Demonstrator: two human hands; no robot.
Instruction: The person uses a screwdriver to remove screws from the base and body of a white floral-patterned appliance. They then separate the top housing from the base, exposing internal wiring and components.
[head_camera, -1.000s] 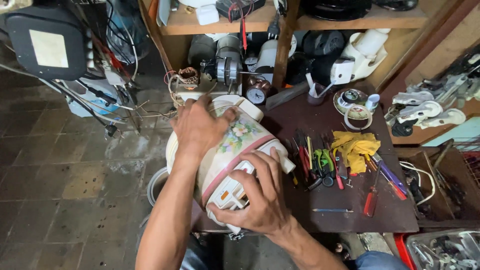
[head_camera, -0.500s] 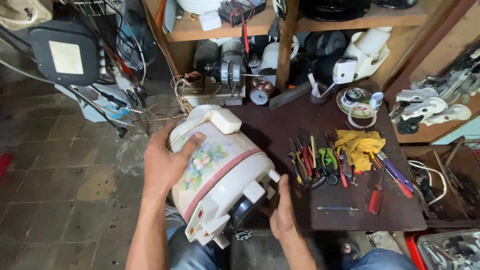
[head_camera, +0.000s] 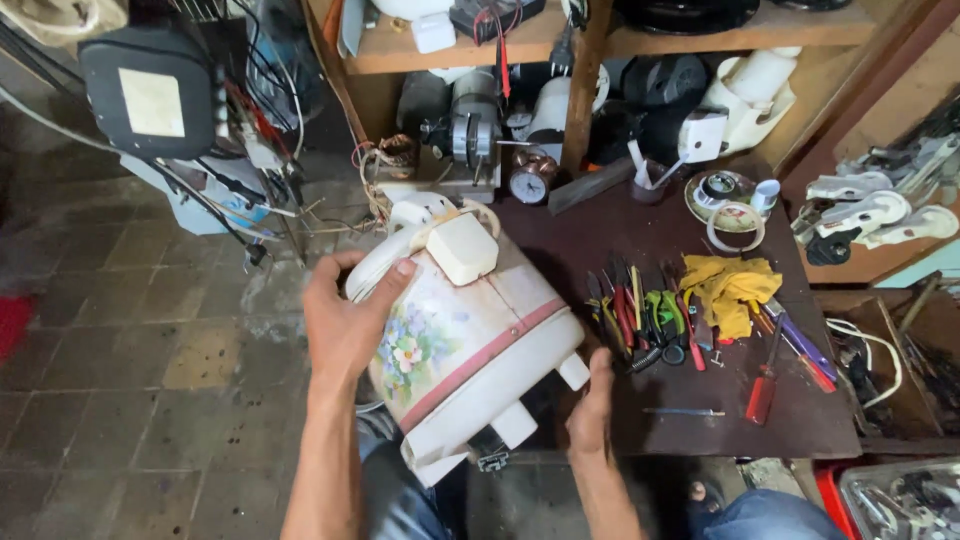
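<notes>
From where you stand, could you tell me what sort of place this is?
Probably a small appliance repair workshop: pliers and screwdrivers lie on a dark brown worktable, wooden shelves hold motors and appliance parts, and both hands grip a white floral-patterned electric cooker tipped on its side.

The pot (head_camera: 470, 345) is hiding most of the right hand's (head_camera: 592, 415) fingers and the near tabletop (head_camera: 700, 400) edge, while the frame's lower edge is cutting off both forearms and the clear bin (head_camera: 900, 500).
</notes>
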